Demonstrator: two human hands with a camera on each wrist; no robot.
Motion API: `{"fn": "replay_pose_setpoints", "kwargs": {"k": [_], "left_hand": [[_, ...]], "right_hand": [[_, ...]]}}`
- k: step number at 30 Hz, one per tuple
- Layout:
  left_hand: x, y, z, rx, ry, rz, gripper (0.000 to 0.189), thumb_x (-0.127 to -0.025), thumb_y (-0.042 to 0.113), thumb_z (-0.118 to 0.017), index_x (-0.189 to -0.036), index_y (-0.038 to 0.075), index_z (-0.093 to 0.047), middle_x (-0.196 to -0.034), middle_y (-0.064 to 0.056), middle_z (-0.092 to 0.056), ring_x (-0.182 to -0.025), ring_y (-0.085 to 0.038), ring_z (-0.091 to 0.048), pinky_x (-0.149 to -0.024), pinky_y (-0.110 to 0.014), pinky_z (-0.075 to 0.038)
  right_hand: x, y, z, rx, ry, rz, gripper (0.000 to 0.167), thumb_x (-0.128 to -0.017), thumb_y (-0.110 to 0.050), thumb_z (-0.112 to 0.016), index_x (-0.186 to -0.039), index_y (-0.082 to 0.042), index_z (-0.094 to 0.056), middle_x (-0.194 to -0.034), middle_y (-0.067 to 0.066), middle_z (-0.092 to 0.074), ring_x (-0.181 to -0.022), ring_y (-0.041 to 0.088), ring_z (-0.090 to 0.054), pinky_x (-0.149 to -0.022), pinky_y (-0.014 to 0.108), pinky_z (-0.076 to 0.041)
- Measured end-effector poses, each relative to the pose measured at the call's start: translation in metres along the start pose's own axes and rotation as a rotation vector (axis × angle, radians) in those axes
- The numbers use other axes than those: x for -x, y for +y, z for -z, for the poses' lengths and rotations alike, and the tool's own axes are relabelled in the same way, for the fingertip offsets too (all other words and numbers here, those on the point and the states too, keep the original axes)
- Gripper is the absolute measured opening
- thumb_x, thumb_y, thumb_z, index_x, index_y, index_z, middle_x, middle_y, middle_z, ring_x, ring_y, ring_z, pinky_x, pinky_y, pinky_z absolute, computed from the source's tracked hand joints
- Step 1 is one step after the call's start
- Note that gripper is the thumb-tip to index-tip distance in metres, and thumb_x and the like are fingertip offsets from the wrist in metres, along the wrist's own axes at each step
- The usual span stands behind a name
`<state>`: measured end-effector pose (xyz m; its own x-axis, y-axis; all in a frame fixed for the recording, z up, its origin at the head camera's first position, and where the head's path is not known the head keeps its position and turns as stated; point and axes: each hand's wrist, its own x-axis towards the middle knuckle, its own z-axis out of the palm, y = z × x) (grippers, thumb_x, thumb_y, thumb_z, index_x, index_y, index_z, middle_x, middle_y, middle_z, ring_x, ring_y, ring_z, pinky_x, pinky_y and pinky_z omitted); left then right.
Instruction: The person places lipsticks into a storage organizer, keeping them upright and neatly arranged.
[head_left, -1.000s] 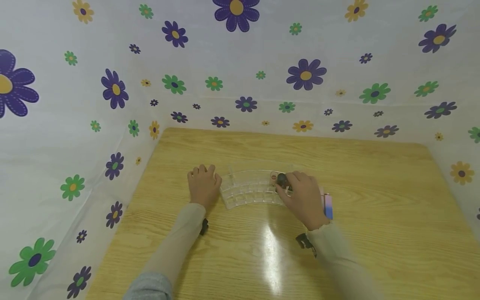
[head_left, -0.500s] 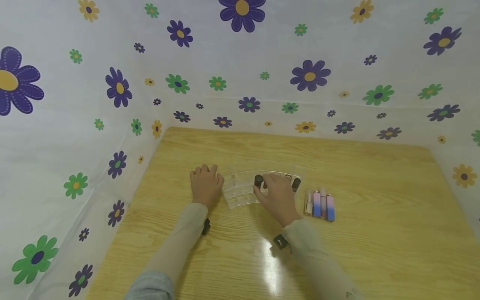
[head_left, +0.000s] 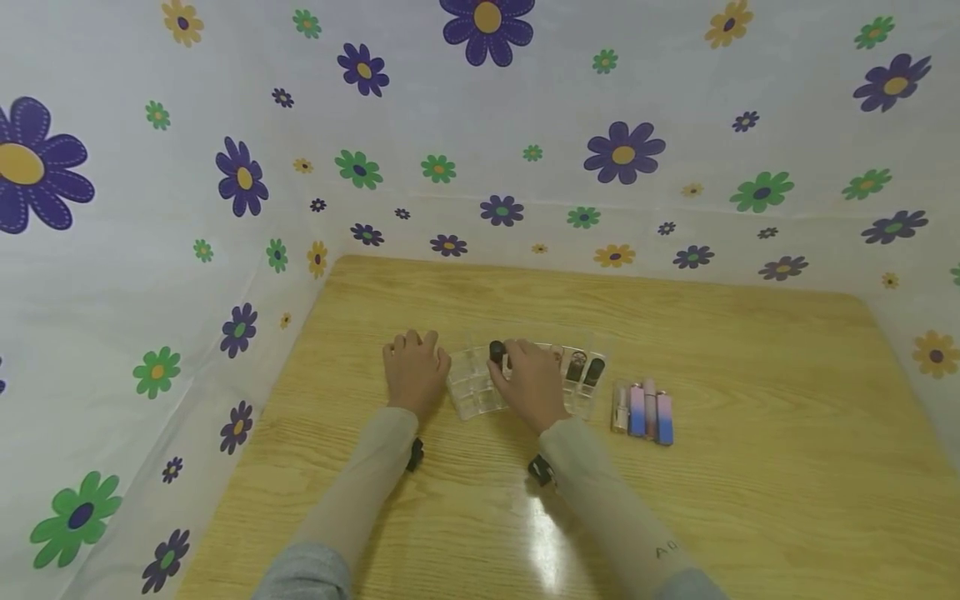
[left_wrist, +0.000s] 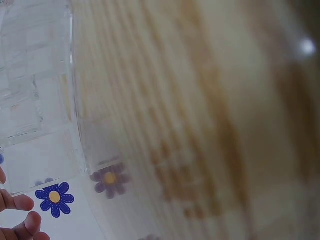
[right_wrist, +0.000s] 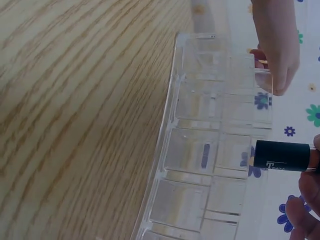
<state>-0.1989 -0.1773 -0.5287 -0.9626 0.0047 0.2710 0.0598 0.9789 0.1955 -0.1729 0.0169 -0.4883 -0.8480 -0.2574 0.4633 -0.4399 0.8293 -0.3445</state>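
Observation:
A clear, curved, tiered lipstick organizer [head_left: 470,385] stands on the wooden table. My right hand [head_left: 530,382] pinches a dark lipstick tube [right_wrist: 281,155] over the organizer's back row, left of its middle. In the right wrist view the tube lies sideways in the frame, with pale lettering on it. My left hand [head_left: 415,372] holds the organizer at its left end, fingers bent. At the organizer's right end sit two dark lipsticks, one [head_left: 576,367] patterned on top and one [head_left: 595,372] plain, beside a pinkish one [head_left: 557,353] partly behind my right hand.
Several tubes lie side by side to the right of the organizer: a clear one [head_left: 620,408], pink-and-blue ones [head_left: 664,418] and a pink one [head_left: 650,410]. Flowered white sheeting [head_left: 555,200] walls off the table's back and sides. Black wrist mounts [head_left: 542,470] hang below my sleeves.
My right hand has moved left along the organizer with the dark lipstick, uncovering the lipsticks at its right end and the tubes on the table. My left hand stays at the left end.

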Motion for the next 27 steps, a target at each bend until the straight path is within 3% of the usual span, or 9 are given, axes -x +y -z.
{"fn": "replay_pose_setpoints", "kwargs": {"k": [12,20,27], "left_hand": [[0.000,0.001,0.002,-0.021,0.001,0.001,0.032,-0.091,0.029,-0.041,-0.110,0.011,-0.060,-0.089,-0.011,-0.056,-0.085,-0.030,-0.051,-0.088,-0.050,-0.040],[0.000,0.003,0.005,-0.007,-0.018,0.009,0.033,-0.092,0.029,-0.039,-0.111,0.012,-0.059,-0.090,-0.011,-0.056,-0.085,-0.029,-0.050,-0.088,-0.049,-0.039],[0.000,0.003,0.004,0.011,-0.018,0.014,0.029,-0.093,0.028,-0.043,-0.110,0.012,-0.059,-0.089,-0.010,-0.054,-0.084,-0.028,-0.048,-0.089,-0.049,-0.037]], "right_hand": [[-0.001,0.001,-0.011,0.024,-0.041,-0.010,0.023,-0.085,-0.027,-0.066,-0.089,-0.005,-0.064,-0.068,0.002,-0.060,-0.054,0.012,-0.053,-0.046,0.021,-0.042],[0.002,0.003,-0.017,0.019,-0.120,-0.059,0.027,-0.086,-0.029,-0.065,-0.097,-0.005,-0.065,-0.073,0.003,-0.064,-0.055,0.011,-0.054,-0.047,0.021,-0.043],[0.003,0.004,-0.017,0.010,-0.129,-0.060,0.027,-0.086,-0.029,-0.065,-0.097,-0.005,-0.064,-0.072,0.003,-0.063,-0.055,0.011,-0.053,-0.049,0.022,-0.043]]}}
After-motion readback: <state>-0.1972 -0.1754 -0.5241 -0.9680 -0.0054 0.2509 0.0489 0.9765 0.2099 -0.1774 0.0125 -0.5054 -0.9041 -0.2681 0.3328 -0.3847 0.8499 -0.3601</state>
